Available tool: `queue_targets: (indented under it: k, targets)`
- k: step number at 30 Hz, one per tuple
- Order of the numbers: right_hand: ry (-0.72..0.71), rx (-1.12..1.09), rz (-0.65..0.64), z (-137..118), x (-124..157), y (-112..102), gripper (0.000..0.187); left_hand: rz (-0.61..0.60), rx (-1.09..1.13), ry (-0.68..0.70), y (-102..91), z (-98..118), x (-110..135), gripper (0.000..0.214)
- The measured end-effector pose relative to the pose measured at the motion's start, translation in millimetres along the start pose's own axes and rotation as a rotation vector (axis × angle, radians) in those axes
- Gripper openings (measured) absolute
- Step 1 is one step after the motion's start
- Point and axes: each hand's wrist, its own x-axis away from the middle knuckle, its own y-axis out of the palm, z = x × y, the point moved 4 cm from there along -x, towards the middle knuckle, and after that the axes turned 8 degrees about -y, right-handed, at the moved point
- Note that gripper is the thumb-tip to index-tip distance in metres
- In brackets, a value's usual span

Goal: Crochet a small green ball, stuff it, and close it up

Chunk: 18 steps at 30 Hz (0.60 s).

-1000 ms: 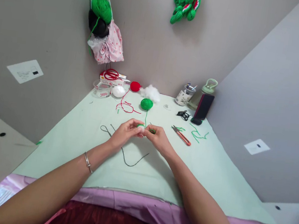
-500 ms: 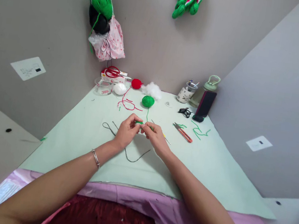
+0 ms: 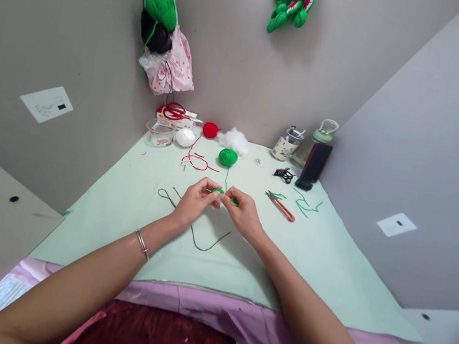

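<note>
Pinching a small green crochet piece (image 3: 217,191) with left hand (image 3: 196,201) and right hand (image 3: 243,214), above mid surface (image 3: 327,265). Trailing a strand (image 3: 226,177) to the green yarn ball (image 3: 227,157) near the far edge.

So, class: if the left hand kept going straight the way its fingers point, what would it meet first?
The left hand points across at the right hand. It pinches the small green yarn piece between them, so beyond that it would probably meet the right hand first.
</note>
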Motion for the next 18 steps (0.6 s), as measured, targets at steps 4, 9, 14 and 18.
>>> queue_targets:
  k: [4, 9, 14, 18]
  targets:
    - [-0.024, 0.014, -0.048, -7, 6, 9, 0.02, 0.003, -0.036, -0.05, -1.4, -13, -10, 0.021]
    - [0.013, -0.001, -0.025, 4, 1, 13, 0.025, 0.018, -0.043, -0.103, -3.9, -21, -16, 0.039]
    - [0.052, -0.038, 0.013, 17, -6, 9, 0.038, -0.007, 0.042, -0.079, -1.9, -12, -6, 0.022]
    - [0.057, -0.065, 0.034, 19, -7, 3, 0.043, -0.051, 0.106, -0.063, 1.0, -3, 0, 0.025]
